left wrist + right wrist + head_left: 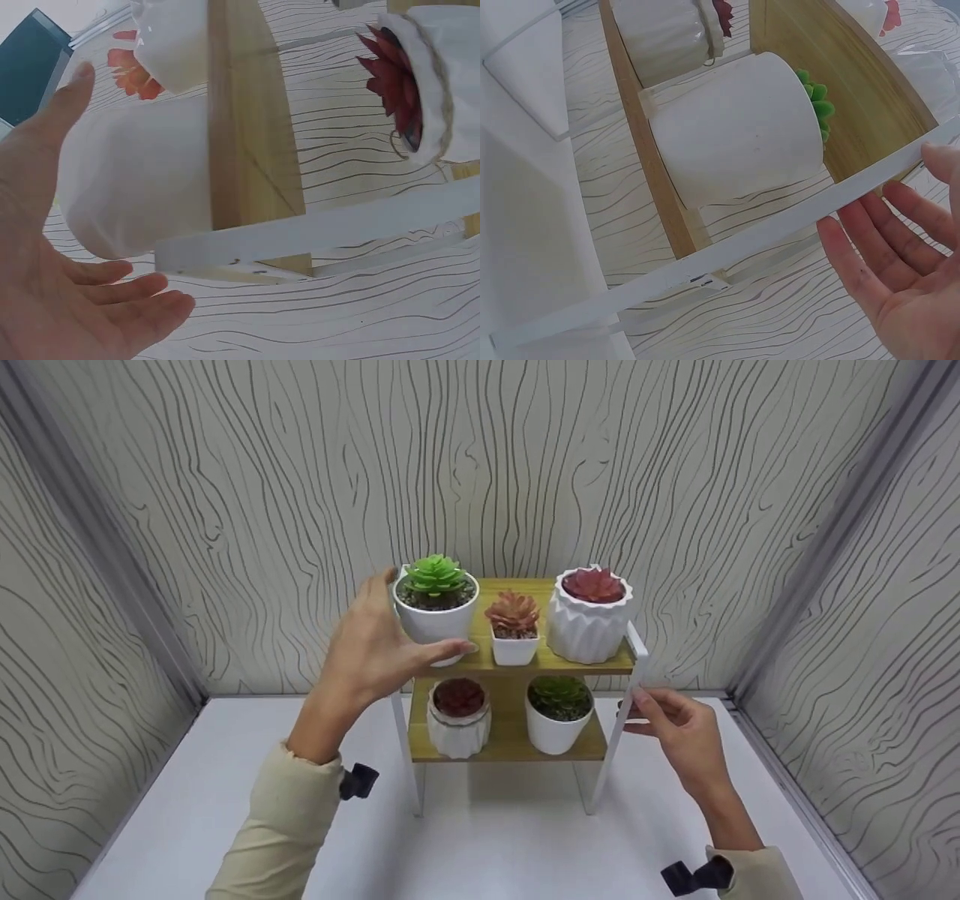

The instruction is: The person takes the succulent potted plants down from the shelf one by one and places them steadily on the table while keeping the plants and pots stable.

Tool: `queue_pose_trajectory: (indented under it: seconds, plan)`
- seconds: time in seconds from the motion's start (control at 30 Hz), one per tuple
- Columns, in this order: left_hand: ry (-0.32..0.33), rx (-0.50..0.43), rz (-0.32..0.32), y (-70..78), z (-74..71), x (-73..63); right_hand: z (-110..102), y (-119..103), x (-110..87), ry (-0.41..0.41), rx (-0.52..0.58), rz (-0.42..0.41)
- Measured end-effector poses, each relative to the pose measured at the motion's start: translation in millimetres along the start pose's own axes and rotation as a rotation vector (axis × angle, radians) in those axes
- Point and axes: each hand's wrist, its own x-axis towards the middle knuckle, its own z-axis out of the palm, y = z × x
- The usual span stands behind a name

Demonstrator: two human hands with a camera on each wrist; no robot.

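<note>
A two-tier plant stand (480, 753) with wooden shelves and white legs holds several potted succulents. My left hand (375, 641) is spread around the white round pot (435, 622) with a bright green succulent at the upper left, thumb in front and fingers at its far side. In the left wrist view, that pot (135, 176) stands on the board between thumb and loosely extended fingers (142, 315). My right hand (686, 739) pinches the stand's right leg (615, 742). The right wrist view has the thumb at the white frame (780, 225) and fingertips along its other side.
Also on the top shelf are a small square pot (514, 651) and a ribbed white pot (589, 630) with red succulent. Below sit a corded white pot (459, 735) and a round pot (556, 733). A wood-grain-patterned wall (480, 472) rises behind the white table (315, 840).
</note>
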Motion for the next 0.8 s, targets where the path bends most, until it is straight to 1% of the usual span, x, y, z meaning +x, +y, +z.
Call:
queue_pose_trajectory:
  seconds: [0.2, 0.27, 0.43, 0.53, 0.67, 0.73, 0.8]
  plan:
    - [-0.058, -0.069, -0.012, 7.4, -3.5, 7.9, 0.8, 1.7, -0.3, 0.01, 0.036, -0.01]
    - [-0.076, -0.084, -0.025, 10.9, -3.3, 9.8, 2.0, 2.1, 0.1, 0.016, 0.046, -0.013]
    - [-0.102, -0.084, -0.095, 21.2, -3.0, 11.7, 6.5, 2.2, 0.8, 0.028, 0.026, -0.003]
    - [-0.093, -0.085, -0.164, 27.3, -3.5, 13.0, 8.4, 2.0, 1.4, 0.034, 0.016, 0.008]
    - [-0.072, -0.084, -0.25, 34.5, -1.9, 13.9, 9.5, 2.9, 1.9, 0.041, 0.029, 0.012]
    - [-0.057, -0.076, -0.278, 37.6, -0.4, 13.5, 9.8, 4.3, 2.4, 0.04, 0.036, 0.01]
    - [-0.043, -0.073, -0.29, 39.7, 1.2, 13.1, 10.0, 5.4, 2.9, 0.037, 0.04, 0.012]
